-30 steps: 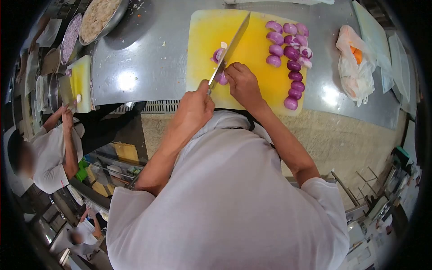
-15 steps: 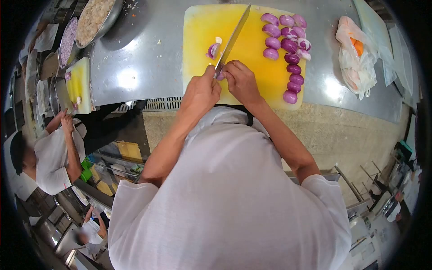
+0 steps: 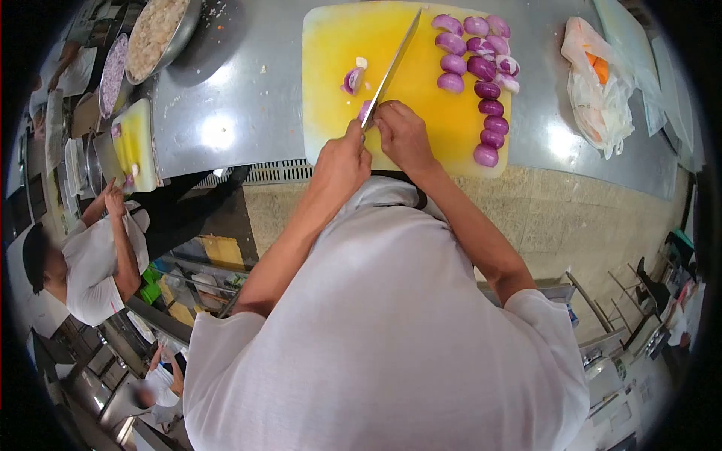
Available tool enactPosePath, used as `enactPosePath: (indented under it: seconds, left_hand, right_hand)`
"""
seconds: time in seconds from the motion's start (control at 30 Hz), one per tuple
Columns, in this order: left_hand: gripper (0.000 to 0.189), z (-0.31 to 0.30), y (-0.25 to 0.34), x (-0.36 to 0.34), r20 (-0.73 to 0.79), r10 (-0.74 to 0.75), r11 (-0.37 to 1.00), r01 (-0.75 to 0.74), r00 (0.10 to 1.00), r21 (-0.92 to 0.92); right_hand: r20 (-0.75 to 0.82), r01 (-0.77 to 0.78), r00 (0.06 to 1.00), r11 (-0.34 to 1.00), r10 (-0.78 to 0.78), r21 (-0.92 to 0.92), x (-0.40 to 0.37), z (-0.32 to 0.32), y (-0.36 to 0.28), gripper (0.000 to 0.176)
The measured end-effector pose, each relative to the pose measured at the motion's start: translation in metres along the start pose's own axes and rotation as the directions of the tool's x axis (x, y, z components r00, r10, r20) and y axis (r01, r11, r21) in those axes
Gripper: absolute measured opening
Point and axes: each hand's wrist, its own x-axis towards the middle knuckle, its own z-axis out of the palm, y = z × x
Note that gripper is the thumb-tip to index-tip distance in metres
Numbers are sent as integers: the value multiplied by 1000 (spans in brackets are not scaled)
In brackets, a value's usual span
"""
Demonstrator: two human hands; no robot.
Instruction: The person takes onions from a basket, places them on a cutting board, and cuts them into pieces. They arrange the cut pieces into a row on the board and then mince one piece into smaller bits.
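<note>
My left hand (image 3: pixel 342 161) is wrapped round the handle of a long kitchen knife (image 3: pixel 398 56), whose blade points away from me over the yellow cutting board (image 3: pixel 327 45). Close against the blade's near end, my right hand (image 3: pixel 408 139) has its fingers bent and pressed together on a red onion, mostly hidden beneath them. A purple bit of that onion (image 3: pixel 365 110) shows left of the blade. Farther left lie a purple-and-white onion scrap (image 3: pixel 352 81) and a small white end piece (image 3: pixel 362 62). Peeled red onions (image 3: pixel 492 124) stand in rows along the board's right side.
A white plastic bag with something orange (image 3: pixel 598 90) lies on the steel table (image 3: pixel 248 98) to the right. At the far left are a large bowl of pale chopped food (image 3: pixel 154 37), a bowl of purple bits (image 3: pixel 114 75) and a co-worker (image 3: pixel 98 263) at another board.
The view has shifted slightly. The knife's handle end sits a little lower against my right hand, and the purple onion bit now shows on the blade's left side. Both hands keep their hold.
</note>
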Motion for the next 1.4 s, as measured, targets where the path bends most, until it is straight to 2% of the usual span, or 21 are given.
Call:
enactPosePath:
  seconds: [0.07,0.17,0.23,0.27,0.33,0.37,0.4,0.47,0.53,0.6,0.8,0.87,0.93,0.97,1.03,1.1,1.17,1.23,1.3,1.4]
  left_hand:
    - [21,-1,-2,9,8,8,1000,-8,1000,1]
    - [25,-24,11,3,19,-8,1000,8,1000,9]
    - [30,-45,16,-12,19,-65,998,66,998,-25]
    - [30,-50,11,-16,28,-58,998,59,998,-25]
    - [30,-54,-2,-22,-50,-119,992,116,992,-49]
    - [30,-55,-5,-22,-42,-108,993,105,993,-54]
    - [30,-56,-8,-21,-80,-133,991,131,988,-37]
    - [29,-57,-17,-19,-116,-148,989,146,982,-26]
    - [26,-53,-32,-20,-107,-241,968,231,965,-96]
    - [22,-50,-43,-23,-98,-290,952,276,952,-135]
    - [19,-49,-42,-21,-108,-338,928,313,935,-201]
    - [19,-48,-44,-22,-96,-328,924,298,940,-239]
    - [22,-46,-55,-21,-101,-301,930,268,948,-251]
    - [24,-45,-60,-22,-95,-262,939,231,960,-256]
    - [24,-44,-64,-22,-99,-271,937,238,958,-255]
    - [23,-45,-59,-19,-95,-267,938,236,959,-255]
    - [21,-49,-45,-18,-105,-371,899,329,923,-291]
    - [21,-51,-42,-19,-97,-350,907,311,932,-283]
    - [20,-53,-40,-17,-104,-338,910,297,935,-288]
    - [22,-53,-32,-24,-87,-303,926,272,949,-263]
  right_hand:
    - [-16,-21,1000,1000,21,4,0,0,2,4]
    - [-6,27,1000,999,-27,-18,4,-5,0,6]
    - [21,-110,994,993,111,-43,6,-8,-2,10]
    - [13,-118,993,992,119,-48,6,-6,-5,10]
    - [-32,-105,994,987,102,-119,12,5,-16,18]
    - [89,-104,989,983,118,-152,13,5,-24,26]
    - [82,-108,989,980,123,-164,12,5,-26,26]
    - [247,-19,967,985,62,-172,9,7,-25,24]
    - [212,-34,974,980,76,-195,7,-2,-8,25]
    - [-35,47,997,884,-72,-465,11,-29,10,22]
    - [95,85,995,819,-37,-567,13,-97,36,28]
    - [105,79,994,822,-24,-564,11,-102,34,31]
    - [70,28,997,769,22,-638,14,-100,29,29]
    - [74,32,997,774,19,-632,18,-91,25,29]
    - [7,43,999,936,-44,-350,36,-56,10,30]
    - [14,149,989,976,-148,-156,55,-19,-8,35]
    - [62,116,992,974,-106,-194,67,12,-8,34]
    - [115,92,991,968,-67,-232,64,18,-2,33]
    - [47,-3,999,985,11,-172,57,7,8,25]
    - [66,-14,998,997,19,-70,31,-13,4,21]
